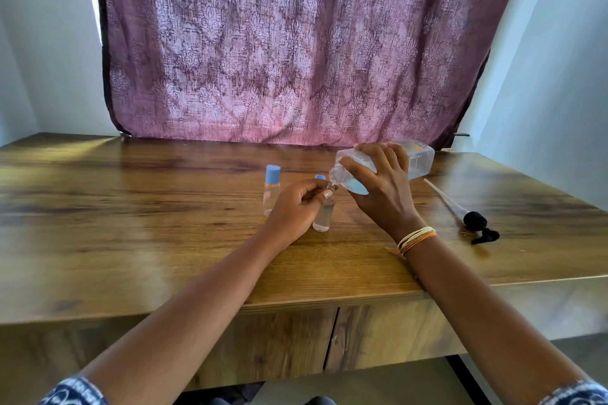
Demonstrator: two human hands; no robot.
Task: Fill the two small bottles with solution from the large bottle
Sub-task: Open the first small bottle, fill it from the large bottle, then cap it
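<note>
My right hand (378,187) grips the large clear bottle (418,159), tipped nearly flat with its open neck pointing left and down over a small clear bottle (324,215). My left hand (297,207) holds that small bottle upright on the wooden table (131,223), fingers curled round its upper part. Some clear liquid sits in its lower half. A second small bottle (271,191) with a blue cap stands upright just to the left, untouched. A loose blue cap (319,177) lies behind my left hand.
The black pump head with its long white tube (473,220) lies on the table to the right. A purple patterned curtain (296,43) hangs behind the table. The table's front edge runs just below my forearms.
</note>
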